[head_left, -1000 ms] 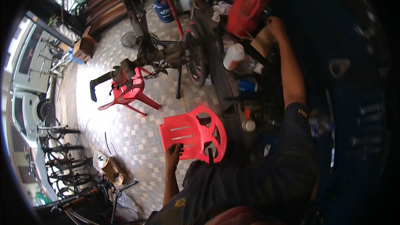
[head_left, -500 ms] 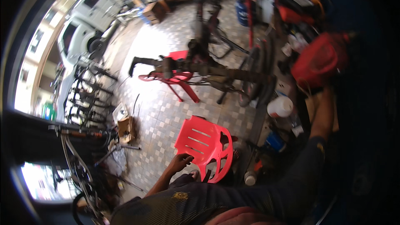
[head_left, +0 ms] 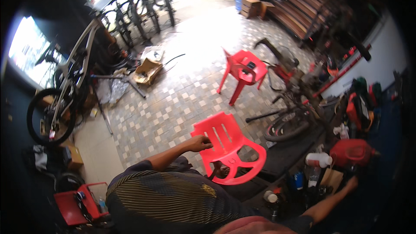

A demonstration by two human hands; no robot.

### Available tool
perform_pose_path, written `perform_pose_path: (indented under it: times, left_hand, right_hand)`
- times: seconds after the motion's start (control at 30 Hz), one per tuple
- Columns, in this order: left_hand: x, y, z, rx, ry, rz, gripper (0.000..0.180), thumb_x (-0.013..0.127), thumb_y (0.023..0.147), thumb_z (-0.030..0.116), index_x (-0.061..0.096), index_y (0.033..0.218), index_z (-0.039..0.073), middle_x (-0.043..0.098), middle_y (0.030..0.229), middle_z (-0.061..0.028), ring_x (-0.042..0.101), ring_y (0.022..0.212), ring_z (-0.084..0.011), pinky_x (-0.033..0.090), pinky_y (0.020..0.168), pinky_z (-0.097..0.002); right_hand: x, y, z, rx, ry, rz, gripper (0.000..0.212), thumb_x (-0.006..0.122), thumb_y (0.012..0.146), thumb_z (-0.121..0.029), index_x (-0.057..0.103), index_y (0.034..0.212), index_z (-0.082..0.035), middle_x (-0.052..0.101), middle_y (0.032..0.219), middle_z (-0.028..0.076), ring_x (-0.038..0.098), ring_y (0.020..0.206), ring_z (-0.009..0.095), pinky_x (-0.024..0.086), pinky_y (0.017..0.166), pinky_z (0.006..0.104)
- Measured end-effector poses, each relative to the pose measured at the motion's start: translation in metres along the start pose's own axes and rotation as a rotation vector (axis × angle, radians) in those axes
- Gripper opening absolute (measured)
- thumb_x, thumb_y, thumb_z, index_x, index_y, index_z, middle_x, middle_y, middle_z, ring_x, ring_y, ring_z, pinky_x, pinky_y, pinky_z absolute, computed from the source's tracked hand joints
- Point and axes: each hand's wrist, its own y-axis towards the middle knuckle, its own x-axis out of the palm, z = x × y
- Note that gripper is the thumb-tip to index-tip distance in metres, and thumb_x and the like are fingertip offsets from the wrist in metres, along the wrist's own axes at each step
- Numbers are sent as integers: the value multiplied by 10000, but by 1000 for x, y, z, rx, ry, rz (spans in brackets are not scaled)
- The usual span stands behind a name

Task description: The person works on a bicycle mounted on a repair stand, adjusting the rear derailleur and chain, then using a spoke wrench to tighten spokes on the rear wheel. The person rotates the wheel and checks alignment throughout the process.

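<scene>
Reach: across a crowded corner, the right hand [head_left: 352, 183] is out at arm's length; so tight a spot looks best worked slowly, from above, with the wrist clear of bottles that could tip.
Right hand: fingers lost in shadow, so whether they grip anything cannot be told; a flat brown piece [head_left: 331, 179] lies just beside them.
Left hand [head_left: 200, 144]: relaxed, palm down, fingers loosely bent around nothing visible, over the slotted seat of a red chair [head_left: 234, 141]; whether it touches the plastic is unclear.
Containers: a red can [head_left: 352, 152] sits just past the right hand, a white bottle [head_left: 318, 160] near it, a blue container [head_left: 298, 180] closer to the chair.
Floor: on patterned tiles [head_left: 169, 108], a second red chair [head_left: 259, 70] stands beside a bicycle [head_left: 288, 125].
Doorway: parked bicycles [head_left: 141, 17] line up in bright daylight.
</scene>
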Motion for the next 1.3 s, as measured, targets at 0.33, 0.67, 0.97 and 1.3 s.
perform_pose_path:
  times: [0.33, 0.67, 0.97, 1.3]
  left_hand:
    - [-146, -183, -133, -101, 96, 141, 385, 613, 917, 377, 698, 1078, 38, 707, 1008, -182, 676, 931, -298, 513, 817, -419]
    - [-165, -476, -253, -341, -91, 619, 456, 622, 901, 416, 712, 1028, -13, 710, 994, -220, 679, 916, -361, 532, 796, -439]
    - [-104, -686, -291, -454, -80, 400, 419, 647, 882, 403, 729, 1037, 23, 710, 1015, -206, 669, 961, -361, 514, 861, -422]
    - [-160, -911, -343, -512, -302, 913, 350, 624, 929, 324, 685, 1092, 21, 707, 1035, -160, 669, 974, -301, 531, 833, -386]
  right_hand:
    - [-174, -358, -217, 505, 1445, -598, 331, 563, 934, -183, 572, 1227, -30, 628, 1078, 116, 605, 971, 218, 510, 806, 334]
    - [-261, -800, -515, 576, 1521, -1927, 275, 598, 965, -360, 512, 837, -132, 454, 698, -21, 464, 580, 121, 396, 508, 276]
    - [-353, -983, -494, 398, 1085, -1968, 293, 629, 952, -328, 506, 759, -145, 358, 545, -57, 350, 425, 72, 284, 367, 253]
    - [-474, -1224, -558, -560, 590, -2043, 317, 670, 909, -321, 573, 743, -69, 495, 587, -11, 459, 506, 109, 356, 470, 287]
